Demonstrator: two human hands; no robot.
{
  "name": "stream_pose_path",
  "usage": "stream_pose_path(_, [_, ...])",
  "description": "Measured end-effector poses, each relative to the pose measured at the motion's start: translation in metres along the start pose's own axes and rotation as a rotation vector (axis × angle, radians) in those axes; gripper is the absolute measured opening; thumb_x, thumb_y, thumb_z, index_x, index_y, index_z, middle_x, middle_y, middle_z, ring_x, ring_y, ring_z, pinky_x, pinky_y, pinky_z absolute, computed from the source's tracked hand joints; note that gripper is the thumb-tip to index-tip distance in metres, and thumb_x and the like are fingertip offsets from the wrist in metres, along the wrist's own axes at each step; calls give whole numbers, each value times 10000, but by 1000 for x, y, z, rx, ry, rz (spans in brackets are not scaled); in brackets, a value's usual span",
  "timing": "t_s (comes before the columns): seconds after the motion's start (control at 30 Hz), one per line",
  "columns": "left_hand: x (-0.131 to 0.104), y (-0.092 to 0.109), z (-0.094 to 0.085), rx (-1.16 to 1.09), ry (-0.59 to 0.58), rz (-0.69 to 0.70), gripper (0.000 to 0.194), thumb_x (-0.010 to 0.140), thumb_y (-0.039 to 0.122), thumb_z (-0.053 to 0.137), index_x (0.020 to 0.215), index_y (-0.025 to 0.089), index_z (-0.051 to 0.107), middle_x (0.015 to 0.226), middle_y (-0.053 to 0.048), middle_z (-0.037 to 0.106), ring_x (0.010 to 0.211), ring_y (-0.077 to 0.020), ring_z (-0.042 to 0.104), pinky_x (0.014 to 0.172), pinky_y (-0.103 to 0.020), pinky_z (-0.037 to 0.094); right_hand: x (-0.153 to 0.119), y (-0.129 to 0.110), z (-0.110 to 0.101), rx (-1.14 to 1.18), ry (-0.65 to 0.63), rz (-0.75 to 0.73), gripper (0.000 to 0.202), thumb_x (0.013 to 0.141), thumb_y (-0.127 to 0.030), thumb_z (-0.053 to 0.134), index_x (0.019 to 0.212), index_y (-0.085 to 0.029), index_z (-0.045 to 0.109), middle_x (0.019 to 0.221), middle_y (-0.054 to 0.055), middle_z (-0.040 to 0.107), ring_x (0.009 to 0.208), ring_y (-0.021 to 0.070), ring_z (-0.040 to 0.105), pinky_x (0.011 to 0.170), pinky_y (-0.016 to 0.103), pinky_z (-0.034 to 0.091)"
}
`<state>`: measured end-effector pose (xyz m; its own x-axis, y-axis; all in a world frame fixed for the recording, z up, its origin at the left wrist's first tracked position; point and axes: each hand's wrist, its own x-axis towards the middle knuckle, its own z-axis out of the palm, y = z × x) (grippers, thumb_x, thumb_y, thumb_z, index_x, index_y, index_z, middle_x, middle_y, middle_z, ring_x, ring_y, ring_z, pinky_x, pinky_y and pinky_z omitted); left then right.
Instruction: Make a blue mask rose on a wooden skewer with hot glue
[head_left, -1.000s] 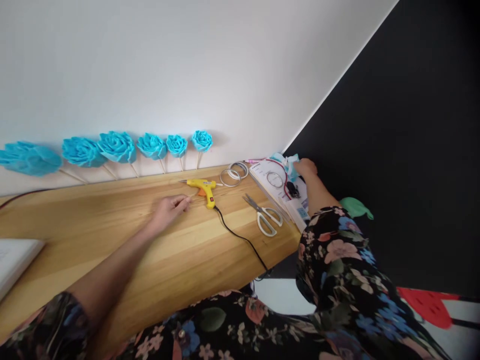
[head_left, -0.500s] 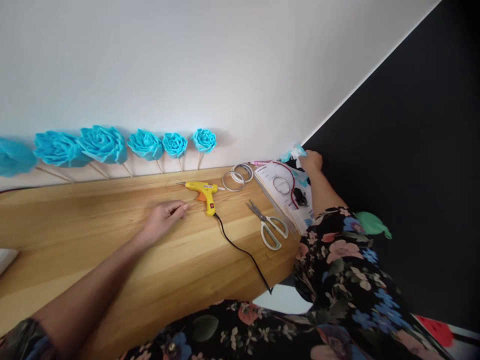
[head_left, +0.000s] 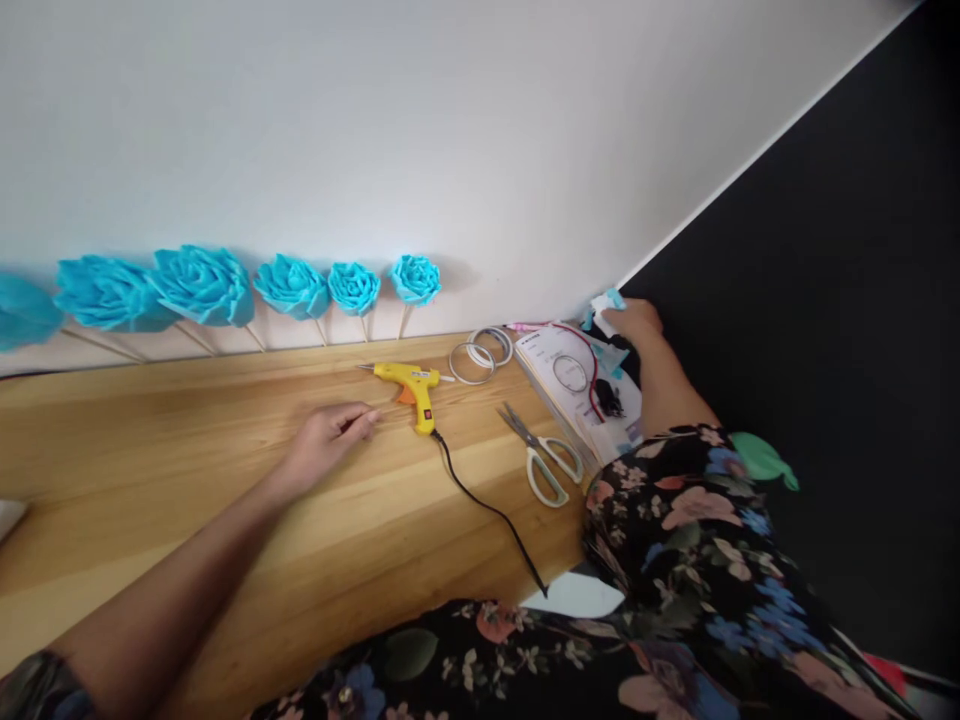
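Observation:
My left hand rests on the wooden table with its fingers curled together; whatever they may hold is hidden. Just right of it lies a yellow glue gun with an orange trigger and a black cord. At the table's far right corner my right hand is closed on a crumpled white and light-blue piece; its exact kind does not show. Below that hand are blue scraps and a paper booklet. White-handled scissors lie spread a little beside the booklet.
Several blue flowers on thin sticks lean against the wall at the back. Tape rolls lie near the wall. A black plug and a red cord sit on the booklet. A green balloon is at the right, beyond my sleeve.
My right hand has shifted slightly, and more of the white and blue piece in it shows. The view has moved a little; my left hand stays in place.

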<state>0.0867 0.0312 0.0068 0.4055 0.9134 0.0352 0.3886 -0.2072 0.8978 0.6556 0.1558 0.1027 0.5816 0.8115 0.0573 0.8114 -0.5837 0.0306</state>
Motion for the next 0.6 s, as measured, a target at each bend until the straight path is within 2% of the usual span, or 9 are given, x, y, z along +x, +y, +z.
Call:
stream_pose_path(0.07, [0, -1, 0, 4, -1, -4, 470, 931, 606, 488, 688, 217, 589, 701, -6, 654, 693, -189, 590, 655, -269, 435, -6, 15, -13, -71, -16, 74, 401, 890, -312, 697, 1239, -139, 789, 1254, 248, 757, 1192, 401, 724, 932, 469, 577])
stream_pose_path(0.13, [0, -1, -1, 19, 4, -6, 468, 923, 609, 488, 689, 218, 597, 682, -3, 641, 678, -187, 576, 640, -265, 428, -17, 23, -14, -174, -61, 155, 412, 864, -290, 728, 1218, -90, 789, 1229, 289, 749, 1215, 408, 713, 957, 479, 577])
stream_pose_path(0.23, [1, 1, -1, 36, 16, -8, 472, 910, 614, 494, 679, 217, 605, 662, -2, 621, 653, -180, 549, 625, -262, 411, -40, 19, 4, -214, -125, 180, 442, 908, -313, 700, 1254, -45, 762, 1247, 329, 725, 1260, 397, 697, 972, 459, 584])
stream_pose_path(0.33, [0, 2, -1, 37, 31, -5, 472, 901, 616, 499, 675, 217, 610, 659, -4, 613, 649, -178, 543, 626, -264, 404, -56, 7, 28, -177, -135, 145, 457, 957, -382, 658, 1269, -63, 758, 1251, 310, 731, 1247, 372, 711, 962, 429, 589])
stream_pose_path(0.4, [1, 3, -1, 35, 38, -5, 471, 893, 619, 497, 669, 217, 600, 657, -5, 610, 649, -180, 547, 628, -266, 404, -60, 4, 34, -161, -122, 131, 434, 959, -355, 661, 1264, -62, 757, 1242, 304, 735, 1218, 363, 725, 937, 415, 593])
stream_pose_path(0.5, [1, 1, -1, 43, 29, -15, 481, 890, 631, 489, 665, 219, 588, 644, -2, 599, 640, -182, 551, 619, -267, 402, -57, 6, 25, -146, -83, 99, 371, 926, -243, 685, 1257, -94, 760, 1271, 273, 735, 1203, 346, 729, 946, 395, 579])
stream_pose_path(0.6, [2, -1, -1, 43, 16, -15, 485, 894, 637, 488, 670, 219, 590, 638, 0, 598, 635, -180, 551, 617, -267, 406, -46, 7, 8, -125, 8, 65, 403, 962, -229, 615, 1342, -136, 711, 1335, 245, 715, 1232, 327, 707, 984, 387, 553])
